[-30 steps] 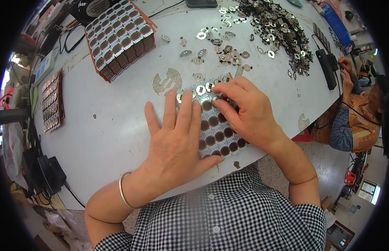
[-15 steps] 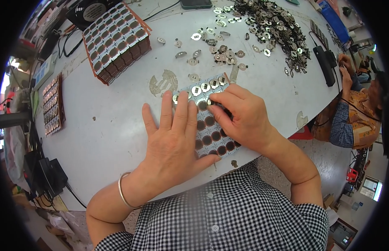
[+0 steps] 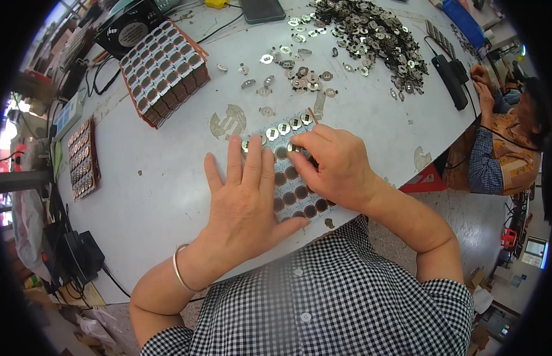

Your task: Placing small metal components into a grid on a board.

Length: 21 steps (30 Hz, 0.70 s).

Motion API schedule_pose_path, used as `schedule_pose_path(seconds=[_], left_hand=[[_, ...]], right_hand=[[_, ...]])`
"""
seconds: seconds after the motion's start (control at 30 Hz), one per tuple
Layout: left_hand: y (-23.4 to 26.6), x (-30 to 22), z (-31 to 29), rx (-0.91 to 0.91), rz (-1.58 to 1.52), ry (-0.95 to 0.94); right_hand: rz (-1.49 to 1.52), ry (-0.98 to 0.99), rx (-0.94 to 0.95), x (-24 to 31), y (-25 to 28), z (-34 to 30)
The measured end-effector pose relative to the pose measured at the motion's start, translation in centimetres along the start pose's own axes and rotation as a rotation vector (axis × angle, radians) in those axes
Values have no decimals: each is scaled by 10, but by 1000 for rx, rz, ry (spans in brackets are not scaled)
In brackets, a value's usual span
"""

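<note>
A panel of small circuit boards (image 3: 295, 185) with rows of dark round pads lies on the table in front of me. Silvery metal clips (image 3: 283, 127) sit along its far row. My left hand (image 3: 243, 202) rests flat across the panel's left part, fingers spread, covering some pads. Over the second row, my right hand (image 3: 341, 166) pinches a small metal clip (image 3: 292, 148) between thumb and forefinger, at the board's surface. The right hand hides the panel's right side, and its curled fingers are partly out of sight.
Beyond the panel lie scattered loose clips (image 3: 308, 79) and a large heap of clips (image 3: 377, 35). A tall stack of panels (image 3: 163, 65) stands far left, a smaller stack (image 3: 83, 157) nearer. A black device (image 3: 451, 80) with a cable lies right, near another person's hands (image 3: 482, 89).
The whole view has shifted slightly. Both hands keep nearly the same place on the panel, the right still pinching the clip at the second row.
</note>
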<state>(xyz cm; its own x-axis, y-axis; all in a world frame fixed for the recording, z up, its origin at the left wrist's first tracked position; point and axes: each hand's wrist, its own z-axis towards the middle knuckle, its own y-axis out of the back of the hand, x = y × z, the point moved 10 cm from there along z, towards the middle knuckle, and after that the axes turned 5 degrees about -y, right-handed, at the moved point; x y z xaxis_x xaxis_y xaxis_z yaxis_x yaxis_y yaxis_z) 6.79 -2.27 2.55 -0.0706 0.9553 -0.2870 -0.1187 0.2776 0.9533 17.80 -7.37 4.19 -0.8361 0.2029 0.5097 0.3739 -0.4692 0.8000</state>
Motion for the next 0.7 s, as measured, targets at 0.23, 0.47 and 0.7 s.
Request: schedule_pose_path(seconds=[0.23, 0.47, 0.7], left_hand=[[0, 1, -2, -8, 0, -10], [1, -5, -1, 25, 4, -28], [0, -5, -1, 35, -8, -14]], right_hand=[[9, 8, 90, 2, 4, 6], [67, 57, 11, -12, 2, 60], [-30, 18, 215, -7, -33, 77]])
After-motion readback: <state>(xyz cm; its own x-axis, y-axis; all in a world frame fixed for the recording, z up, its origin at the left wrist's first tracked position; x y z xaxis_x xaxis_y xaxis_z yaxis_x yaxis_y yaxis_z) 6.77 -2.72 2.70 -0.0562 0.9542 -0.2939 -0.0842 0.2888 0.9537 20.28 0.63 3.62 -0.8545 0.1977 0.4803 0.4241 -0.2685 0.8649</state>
